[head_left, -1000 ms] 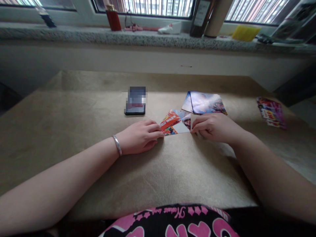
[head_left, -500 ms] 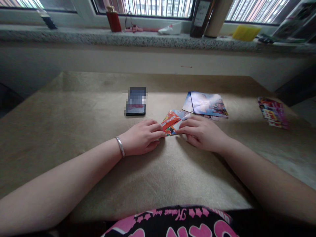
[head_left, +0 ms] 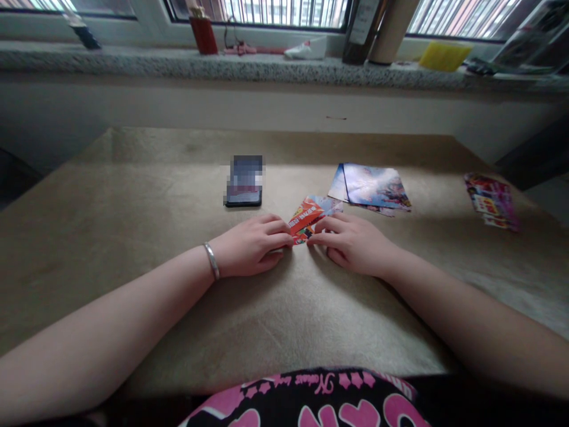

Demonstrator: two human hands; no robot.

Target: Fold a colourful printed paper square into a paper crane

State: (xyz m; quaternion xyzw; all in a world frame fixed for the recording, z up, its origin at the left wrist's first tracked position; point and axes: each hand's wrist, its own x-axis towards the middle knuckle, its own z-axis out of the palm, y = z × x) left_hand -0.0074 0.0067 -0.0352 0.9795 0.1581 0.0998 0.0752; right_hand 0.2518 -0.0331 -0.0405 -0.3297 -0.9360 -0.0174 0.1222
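Observation:
A colourful printed sheet (head_left: 311,214) with an orange-red band lies on the tan table (head_left: 133,225), partly covered by both hands. My left hand (head_left: 251,244), with a silver bangle at the wrist, rests at the sheet's left edge, fingers curled and pressed onto it. My right hand (head_left: 351,242) lies over the sheet's right part, its fingers extended flat and pressing down, fingertips almost meeting those of the left hand.
A dark phone (head_left: 244,182) lies beyond my left hand. A small stack of bluish printed sheets (head_left: 373,187) sits behind my right hand, and a pink leaflet (head_left: 491,201) lies at the far right. The stone window sill (head_left: 249,66) carries bottles and containers.
My right hand slid leftward across the printed sheet, covering more of it, until its fingertips came close to the left hand. The left hand stayed put.

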